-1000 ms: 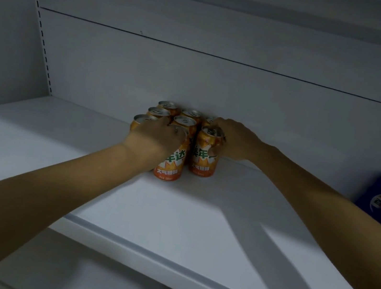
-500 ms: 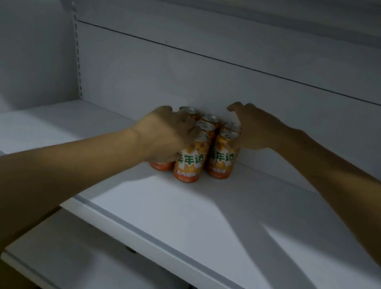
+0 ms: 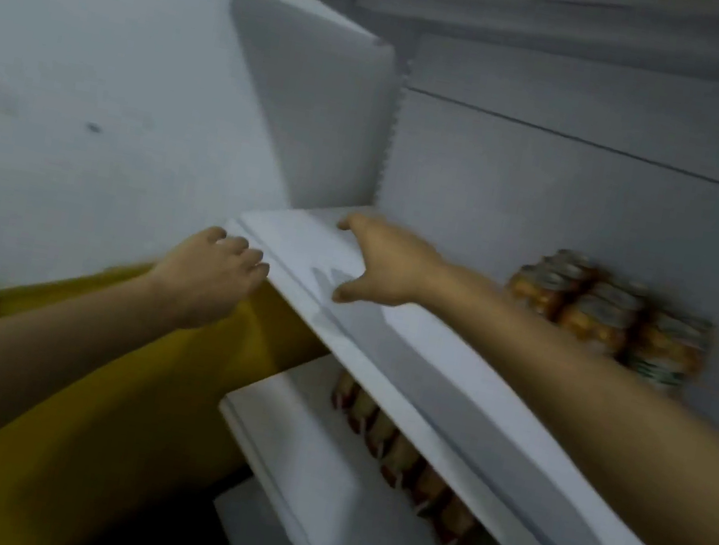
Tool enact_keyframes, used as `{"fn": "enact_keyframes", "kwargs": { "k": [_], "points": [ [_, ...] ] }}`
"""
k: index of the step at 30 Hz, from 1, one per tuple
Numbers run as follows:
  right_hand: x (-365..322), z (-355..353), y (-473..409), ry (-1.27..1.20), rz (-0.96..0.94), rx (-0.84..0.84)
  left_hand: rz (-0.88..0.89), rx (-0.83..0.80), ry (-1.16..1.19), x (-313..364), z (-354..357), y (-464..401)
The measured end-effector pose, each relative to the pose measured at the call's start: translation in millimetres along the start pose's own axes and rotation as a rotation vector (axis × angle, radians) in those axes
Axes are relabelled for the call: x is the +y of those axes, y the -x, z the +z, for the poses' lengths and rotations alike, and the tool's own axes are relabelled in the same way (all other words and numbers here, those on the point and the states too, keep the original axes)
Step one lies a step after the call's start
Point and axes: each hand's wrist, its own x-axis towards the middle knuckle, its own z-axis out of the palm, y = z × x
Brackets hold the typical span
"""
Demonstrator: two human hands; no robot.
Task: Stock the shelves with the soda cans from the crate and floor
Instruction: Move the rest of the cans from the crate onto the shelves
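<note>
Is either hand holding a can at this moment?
No, the left hand and right hand are both empty, away from the orange cans.

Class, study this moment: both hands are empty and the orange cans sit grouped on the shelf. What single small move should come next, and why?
Probably lower both hands toward the floor or crate for more cans. The left hand and right hand hold nothing, the orange cans already stand grouped at the back of the shelf, and bare shelf remains beside them.

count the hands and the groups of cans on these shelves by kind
hands: 2 (left hand, right hand, both empty)
can groups: 2 (orange cluster on the upper shelf, row of cans on the shelf below); single cans too blurred to count
total: 4
</note>
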Motion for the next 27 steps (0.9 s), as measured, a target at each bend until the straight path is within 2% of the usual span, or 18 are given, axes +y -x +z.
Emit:
{"fn": "enact_keyframes", "kwargs": {
  "k": [5, 10, 13, 15, 19, 26, 27],
  "points": [
    [-91.3, 102.4, -18.5, 0.053, -0.275, -0.101, 0.006, -0.285, 0.014, 34.6, 81.1, 81.6],
    [-134.2, 229.0, 2.5, 0.062, -0.381, -0.311, -0.005, -0.508, 0.166, 83.6, 153.9, 157.5],
    [-136.0, 299.9, 36.7, 0.031, -0.343, -0.553, -0.081, -0.598, 0.323, 118.0, 191.2, 201.5],
    [-135.9, 334.1, 59.0, 0.020, -0.297, -0.653, -0.105, -0.691, 0.410, 135.6, 209.0, 224.5],
    [-141.8, 378.9, 86.4, -0.018, -0.189, -0.725, -0.070, -0.765, 0.524, 154.6, 237.3, 242.9],
    [-167.6, 438.7, 89.2, -0.132, 0.094, -0.866, 0.086, -0.792, 0.672, 154.3, 311.7, 230.1],
    [-172.0, 447.8, 86.3, -0.157, 0.130, -0.873, 0.099, -0.749, 0.692, 157.6, 324.6, 230.1]
  ]
}}
